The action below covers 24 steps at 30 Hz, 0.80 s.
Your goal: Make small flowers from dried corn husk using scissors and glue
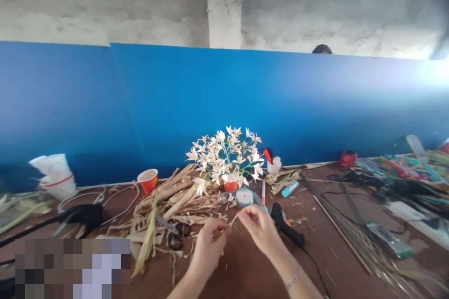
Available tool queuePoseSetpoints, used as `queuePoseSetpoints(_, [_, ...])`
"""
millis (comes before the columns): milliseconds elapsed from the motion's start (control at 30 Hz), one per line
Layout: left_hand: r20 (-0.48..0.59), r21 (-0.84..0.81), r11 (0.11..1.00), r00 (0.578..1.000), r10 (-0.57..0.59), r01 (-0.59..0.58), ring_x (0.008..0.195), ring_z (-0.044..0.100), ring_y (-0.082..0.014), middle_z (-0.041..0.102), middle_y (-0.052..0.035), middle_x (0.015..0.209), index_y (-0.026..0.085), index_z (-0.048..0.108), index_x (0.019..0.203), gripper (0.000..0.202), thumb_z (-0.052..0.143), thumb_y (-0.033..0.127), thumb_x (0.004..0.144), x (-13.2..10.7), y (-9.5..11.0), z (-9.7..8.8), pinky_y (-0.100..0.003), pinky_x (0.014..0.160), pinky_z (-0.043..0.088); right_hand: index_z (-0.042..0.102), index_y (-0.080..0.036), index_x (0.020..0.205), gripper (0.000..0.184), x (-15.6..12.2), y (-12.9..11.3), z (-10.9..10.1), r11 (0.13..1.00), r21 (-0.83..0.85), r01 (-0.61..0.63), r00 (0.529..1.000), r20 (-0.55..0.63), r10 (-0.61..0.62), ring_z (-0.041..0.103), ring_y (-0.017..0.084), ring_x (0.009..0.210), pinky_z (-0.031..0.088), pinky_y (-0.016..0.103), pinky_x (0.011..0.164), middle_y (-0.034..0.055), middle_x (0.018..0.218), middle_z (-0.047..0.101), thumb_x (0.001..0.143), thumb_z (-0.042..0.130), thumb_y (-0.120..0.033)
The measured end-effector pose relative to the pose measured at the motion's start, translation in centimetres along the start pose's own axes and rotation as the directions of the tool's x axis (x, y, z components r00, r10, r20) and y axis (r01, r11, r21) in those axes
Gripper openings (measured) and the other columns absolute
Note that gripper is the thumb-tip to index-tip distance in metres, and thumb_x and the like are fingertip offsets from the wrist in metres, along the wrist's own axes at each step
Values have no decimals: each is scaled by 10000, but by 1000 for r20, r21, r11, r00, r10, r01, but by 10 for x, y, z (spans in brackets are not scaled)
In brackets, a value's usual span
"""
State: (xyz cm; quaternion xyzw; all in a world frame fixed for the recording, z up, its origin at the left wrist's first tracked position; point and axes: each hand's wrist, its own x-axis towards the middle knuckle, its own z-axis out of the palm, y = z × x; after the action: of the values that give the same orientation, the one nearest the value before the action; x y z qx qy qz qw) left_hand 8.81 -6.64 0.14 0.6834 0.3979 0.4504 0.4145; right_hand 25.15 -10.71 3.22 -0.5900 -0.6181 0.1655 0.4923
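Observation:
Both hands meet over the brown table [245, 271], pinching a thin pale strip of dried husk [234, 219] between them. My left hand [209, 247] has its fingers curled closed on one end. My right hand [260, 228] pinches the other end with thumb and forefinger. Just behind them stands a bunch of white husk flowers [226, 154] in a small orange cup [230, 185]. A roll of pale ribbon [244, 197] lies in front of that cup. A black glue gun [286, 226] rests to the right of my right hand.
A heap of dried corn husks [175, 201] and black scissors [177, 236] lie left of the hands. An orange paper cup [148, 180], white bags [56, 175], thin sticks [343, 233], cables and coloured materials [396, 173] sit around. A blue partition [224, 103] backs the table; a person's head top [322, 49] shows above it.

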Motion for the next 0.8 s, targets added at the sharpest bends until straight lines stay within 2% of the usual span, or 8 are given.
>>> queuePoseSetpoints(67, [-31, -101, 991, 995, -96, 93, 576, 515, -143, 563, -12, 595, 151, 632, 638, 242, 614, 390, 671, 1, -5, -3, -235, 563, 384, 567, -161, 831, 200, -3, 14, -18, 974, -226, -20, 997, -83, 1, 568, 189, 715, 444, 290, 652, 70, 785, 610, 821, 447, -321])
queuePoseSetpoints(100, [-30, -156, 977, 988, -151, 145, 529, 490, -127, 537, 0, 565, 144, 629, 645, 290, 624, 433, 657, 1, -6, -4, -224, 520, 365, 558, -160, 888, 177, -5, 22, -27, 917, -395, -65, 989, -151, 5, 568, 218, 782, 440, 324, 695, 93, 862, 605, 776, 491, -279])
queuePoseSetpoints(167, [-19, -246, 942, 970, -241, 229, 467, 436, -98, 488, 23, 523, 135, 615, 645, 361, 639, 495, 626, 2, -7, -7, -209, 466, 324, 536, -141, 989, 315, -12, 41, -42, 704, -670, -236, 969, -216, 119, 547, 296, 899, 424, 383, 720, 140, 946, 578, 680, 555, -197])
queuePoseSetpoints(267, [-14, -311, 909, 956, -294, 276, 489, 422, -89, 484, 27, 534, 133, 601, 619, 388, 660, 516, 593, 2, -4, -11, -208, 491, 328, 495, -106, 1077, 465, -22, 61, -50, 496, -810, -314, 942, -198, 272, 544, 336, 945, 421, 389, 702, 167, 969, 565, 622, 583, -135])
queuePoseSetpoints(367, [-1, -353, 889, 950, -312, 292, 518, 411, -92, 482, 27, 543, 137, 595, 604, 376, 667, 506, 587, 2, -2, -15, -214, 528, 332, 504, -139, 1047, 380, -25, 68, -49, 462, -847, -262, 948, -135, 288, 573, 299, 907, 420, 367, 691, 136, 919, 585, 669, 528, -106])
queuePoseSetpoints(500, [19, -421, 853, 943, -332, 308, 522, 383, -88, 470, 32, 533, 139, 568, 584, 337, 673, 458, 603, 5, -6, -19, -216, 533, 313, 547, -154, 865, 160, -20, 63, -53, 550, -796, -254, 961, -140, 240, 602, 270, 777, 426, 321, 604, 134, 834, 590, 720, 483, -133])
queuePoseSetpoints(633, [14, -448, 828, 929, -370, 337, 505, 367, -82, 464, 42, 511, 135, 566, 596, 333, 668, 452, 607, 5, -10, -20, -211, 518, 293, 549, -201, 734, 89, -17, 37, -51, 795, -606, -22, 994, 73, 83, 583, 180, 640, 440, 259, 600, 47, 689, 590, 779, 476, -229])
queuePoseSetpoints(800, [-41, -444, 843, 933, -358, 304, 483, 370, -75, 480, 44, 511, 129, 576, 620, 314, 671, 427, 609, 5, -10, -19, -200, 497, 286, 541, -204, 686, 129, -12, -5, -12, 969, -215, 125, 980, 178, -87, 524, 142, 595, 437, 220, 553, -9, 642, 552, 779, 522, -292])
